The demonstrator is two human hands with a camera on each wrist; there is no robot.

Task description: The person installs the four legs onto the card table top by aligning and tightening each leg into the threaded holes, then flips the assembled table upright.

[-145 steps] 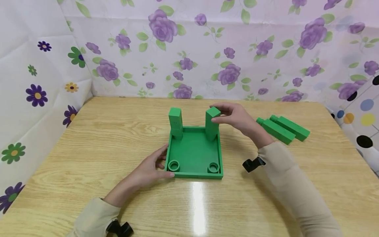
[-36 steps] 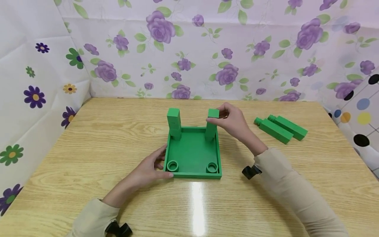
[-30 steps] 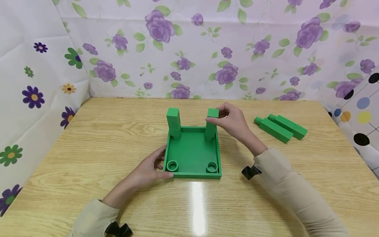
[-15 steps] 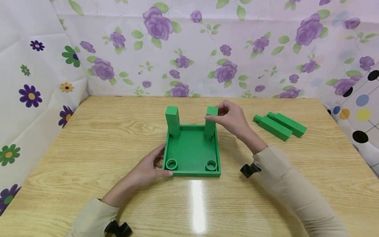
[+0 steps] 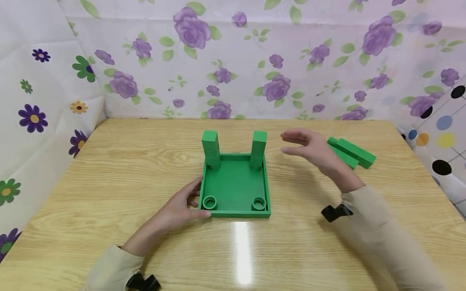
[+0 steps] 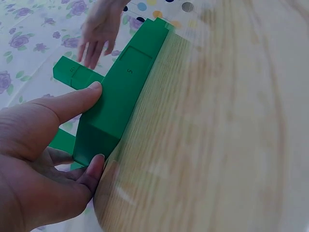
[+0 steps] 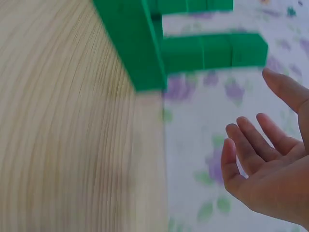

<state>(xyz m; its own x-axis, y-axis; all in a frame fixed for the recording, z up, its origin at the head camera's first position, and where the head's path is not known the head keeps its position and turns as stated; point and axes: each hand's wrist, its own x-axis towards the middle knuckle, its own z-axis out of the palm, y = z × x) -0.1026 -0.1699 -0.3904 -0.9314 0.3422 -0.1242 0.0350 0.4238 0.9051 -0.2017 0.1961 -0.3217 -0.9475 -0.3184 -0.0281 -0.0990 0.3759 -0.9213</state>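
Observation:
A green square tray [image 5: 236,184] with a raised rim lies on the table. Green square posts stand upright in its far corners, a left post [image 5: 211,147] and a right post [image 5: 259,149]. Round sockets occupy the near corners, one at left [image 5: 210,203] and one at right [image 5: 259,204]. My left hand [image 5: 177,207] grips the tray's near left corner, thumb on the front rim and fingers against the left side. My right hand [image 5: 316,150] is in the air right of the right post, fingers apart from it and holding nothing; the right wrist view shows the bare palm.
Two loose green posts with narrow threaded-looking ends lie on the table at right, a farther post [image 5: 356,152] and a nearer post [image 5: 346,158] partly hidden behind my right hand. Flowered cloth [image 5: 233,60] rises behind the wooden table [image 5: 145,161].
My right hand has let go of the right post and moved right, away from it. That post has turned to sit squarely in its corner. My left hand keeps its grip on the tray.

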